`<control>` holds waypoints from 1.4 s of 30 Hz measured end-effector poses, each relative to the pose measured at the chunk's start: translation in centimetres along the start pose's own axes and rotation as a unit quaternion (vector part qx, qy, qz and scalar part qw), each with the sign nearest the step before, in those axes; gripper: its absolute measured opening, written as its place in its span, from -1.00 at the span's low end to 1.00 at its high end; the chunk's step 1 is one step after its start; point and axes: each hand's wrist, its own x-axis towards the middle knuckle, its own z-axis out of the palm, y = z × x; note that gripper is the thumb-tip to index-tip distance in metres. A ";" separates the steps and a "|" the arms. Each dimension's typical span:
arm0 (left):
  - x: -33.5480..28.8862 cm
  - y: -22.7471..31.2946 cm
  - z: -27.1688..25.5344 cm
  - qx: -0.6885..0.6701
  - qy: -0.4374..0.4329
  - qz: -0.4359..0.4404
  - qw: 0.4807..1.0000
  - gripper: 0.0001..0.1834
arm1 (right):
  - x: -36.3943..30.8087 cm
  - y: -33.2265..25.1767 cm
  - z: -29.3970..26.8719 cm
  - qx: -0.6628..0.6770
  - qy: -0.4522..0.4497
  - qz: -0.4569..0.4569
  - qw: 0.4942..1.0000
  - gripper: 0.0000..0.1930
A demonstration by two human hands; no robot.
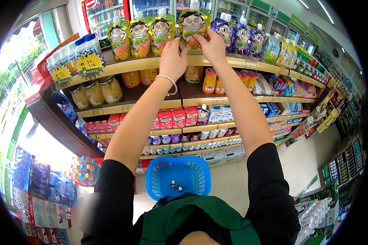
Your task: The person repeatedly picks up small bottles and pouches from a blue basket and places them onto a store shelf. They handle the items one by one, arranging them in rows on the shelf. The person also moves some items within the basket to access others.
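Observation:
On the top shelf, a yellow drink pouch [193, 23] with a white cap and a cartoon face stands taller in view than its neighbours. My right hand [212, 48] grips its lower right side, thumb against the front. Close to its lower left is my left hand [174, 59], wearing a silver bangle; its fingers point up with the thumb apart, and I see nothing in them. Left of it stand matching yellow pouches [162, 33] in a row. Purple pouches [241, 37] line up just to the right of my right hand.
Below are jars of fruit [110, 90], orange-lidded jars [209, 81] and red cartons [178, 117]. White bottles with blue caps [93, 44] stand at the shelf's left end behind star-shaped price cards [89, 65]. A blue basket [151, 173] holding small items sits below, in front of me.

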 end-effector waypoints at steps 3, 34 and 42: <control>-0.8 -1.9 1.0 0.086 -0.004 0.081 0.993 -0.59 | 2.1 1.2 2.2 -0.054 0.006 0.023 0.998 -0.64; -2.5 -3.2 2.6 0.146 0.006 0.155 0.977 -0.56 | -4.8 2.0 3.2 -0.029 0.011 -0.170 0.985 -0.70; -2.0 -3.2 2.3 0.139 -0.012 0.169 0.976 -0.54 | -6.2 2.5 3.5 -0.089 -0.018 -0.251 0.964 -0.60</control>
